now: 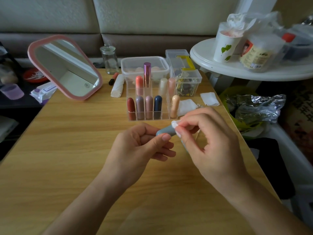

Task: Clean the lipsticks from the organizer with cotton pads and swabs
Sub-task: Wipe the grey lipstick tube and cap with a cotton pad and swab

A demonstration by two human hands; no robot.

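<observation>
One grey-blue lipstick [165, 131] hung over the counter [76, 141] at frame centre, clasped by the left grip [140, 146]; its long axis ran toward frame right, where the right grip [208, 141] pinched a cotton pad [176, 127] against its tip.

Most of the blue-grey lipstick [164, 131] is hidden: curled fingers of the left hand [135, 150] cover one end, and the right hand [208, 141] covers the other. Of the cotton pad [175, 124] only a white corner shows past the right fingertips. Just beyond the right hand a few swabs [199, 105] peek out, too small to count. Both forearms run off the bottom edge. Far beyond the right hand, the print on the jar [255, 56] is blurred.
</observation>
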